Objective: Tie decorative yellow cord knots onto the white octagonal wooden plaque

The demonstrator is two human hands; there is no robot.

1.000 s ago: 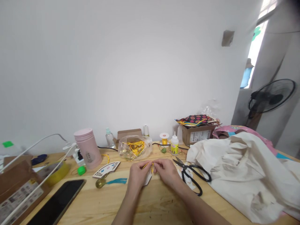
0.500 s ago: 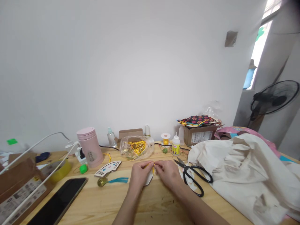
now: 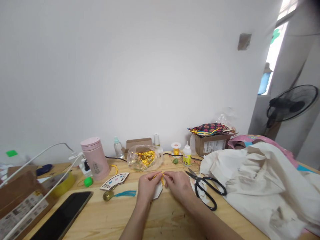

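Left hand [image 3: 146, 188]: fingers together, clamped on yellow cord [image 3: 163, 181]. Right hand [image 3: 178, 186]: thumb and finger closed on the same cord, tips almost meeting the left's. I've got a white flat piece [image 3: 158, 191] below the cord, partly hidden by the left hand, low over the surface [image 3: 112, 220]. Progress: cord is up at the piece's top edge; can't tell if it's threaded, knotted or loose, so no call from me on how much is left. Just right of the hands, scissors [image 3: 198, 179] lie spread by paper scraps [image 3: 203, 196], in neither hand. Left: a patterned fan-shaped piece [image 3: 114, 181], with a brass-coloured disc [image 3: 107, 195] and teal tassel [image 3: 126, 193] beside it; can't confirm they're joined. Behind: a clear bag [image 3: 158, 161] with more yellow cord, a yellow spool [image 3: 176, 150], glue bottle [image 3: 187, 156] upright. Further right, crumpled cloth [image 3: 250, 173]. Further left, phone [image 3: 62, 213], pink cup [image 3: 96, 160].
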